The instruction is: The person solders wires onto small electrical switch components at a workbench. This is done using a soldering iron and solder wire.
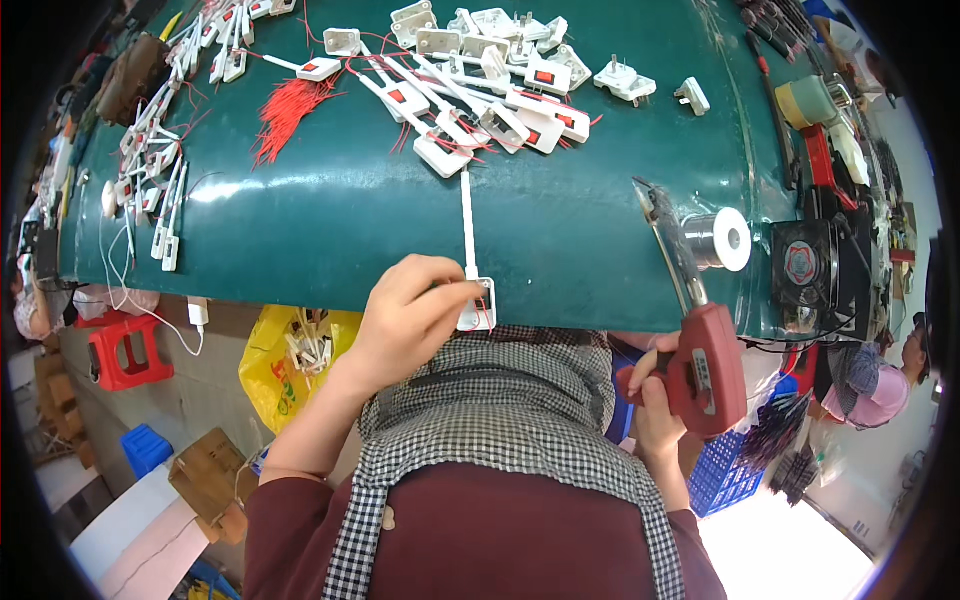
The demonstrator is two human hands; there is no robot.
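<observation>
A small white plastic switch housing (pixel 485 318) lies open at the table's near edge, with a white stem (pixel 469 225) pointing away from me. My left hand (pixel 415 318) bends over it, thumb and fingertips pinched together at its open inside. What the fingertips pinch is too small to make out. Off to the right, my right hand (pixel 655 405) is wrapped round the grip of a dark red soldering gun (pixel 706 372). Its long metal tip points away over the table, left of a spool of solder wire (pixel 722 240).
Ahead on the green table (pixel 330 230) lie a pile of white housings with red switches (pixel 540 130), white plug pieces (pixel 622 80) and a bundle of red wires (pixel 290 115). A small black fan (pixel 806 265) stands at the right. Below left hangs a yellow bag (pixel 275 365).
</observation>
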